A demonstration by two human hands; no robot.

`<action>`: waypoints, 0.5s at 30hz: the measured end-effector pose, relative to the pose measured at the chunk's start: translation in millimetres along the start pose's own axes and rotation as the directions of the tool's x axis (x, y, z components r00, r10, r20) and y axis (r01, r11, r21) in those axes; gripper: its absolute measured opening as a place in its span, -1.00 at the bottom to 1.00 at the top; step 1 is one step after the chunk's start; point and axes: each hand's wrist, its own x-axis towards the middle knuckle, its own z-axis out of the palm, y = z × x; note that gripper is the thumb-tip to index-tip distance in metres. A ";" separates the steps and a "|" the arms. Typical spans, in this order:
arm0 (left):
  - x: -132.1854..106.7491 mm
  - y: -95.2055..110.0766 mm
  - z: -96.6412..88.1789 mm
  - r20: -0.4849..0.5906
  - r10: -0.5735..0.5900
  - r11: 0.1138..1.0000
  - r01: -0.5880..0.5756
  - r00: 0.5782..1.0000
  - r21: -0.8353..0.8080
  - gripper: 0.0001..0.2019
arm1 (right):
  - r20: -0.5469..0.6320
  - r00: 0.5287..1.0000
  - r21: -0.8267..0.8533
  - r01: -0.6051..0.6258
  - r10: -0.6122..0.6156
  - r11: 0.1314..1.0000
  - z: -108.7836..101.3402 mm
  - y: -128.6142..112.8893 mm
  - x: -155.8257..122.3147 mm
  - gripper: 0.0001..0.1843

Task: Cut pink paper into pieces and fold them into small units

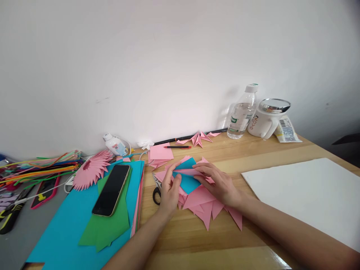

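Above a pile of folded pink paper pieces, my two hands hold a folded blue-and-pink paper. My left hand grips its left side, thumb in front and fingers behind. On the other side my right hand has its fingertips bent over the paper's right edge. A pink band runs across the middle, between two blue areas; whether it is a separate sheet, I cannot tell. Just left of the pile lie scissors with black handles, partly covered by paper and my left hand.
At left, a phone rests on green paper over blue sheets. Beside it stand a pink pleated paper form and a small white bottle. A water bottle, a white mug and a white board are at right.
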 end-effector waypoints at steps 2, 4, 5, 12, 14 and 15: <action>0.0 0.1 0.0 0.039 -0.007 1.000 0.008 0.999 -0.028 -0.63 | 0.005 1.000 -0.047 0.014 -0.014 0.999 -0.4 -0.5 -0.6 -0.62; -0.1 0.0 -0.5 0.067 -0.014 0.999 0.017 0.998 -0.051 -0.63 | 0.017 0.999 -0.098 0.028 -0.026 0.995 -0.9 0.2 -2.2 -0.58; -0.1 0.3 -0.9 0.063 -0.017 0.998 0.020 0.998 -0.052 -0.64 | 0.031 0.999 -0.116 0.034 -0.031 0.993 -1.2 1.0 -3.3 -0.55; 2.6 9.4 -1.7 0.040 -0.062 0.997 0.064 0.997 -0.051 -0.70 | 0.125 0.987 -0.094 0.117 -0.105 0.989 -5.4 5.3 -6.7 -0.44; 3.4 8.6 -1.1 0.035 -0.080 0.994 0.083 0.996 -0.069 -0.70 | 0.153 0.981 -0.066 0.128 -0.117 0.990 -6.7 4.8 -6.1 -0.41; 3.6 7.2 -0.8 0.043 -0.087 0.992 0.091 0.995 -0.084 -0.71 | 0.170 0.979 -0.058 0.121 -0.110 0.991 -7.0 4.5 -5.8 -0.41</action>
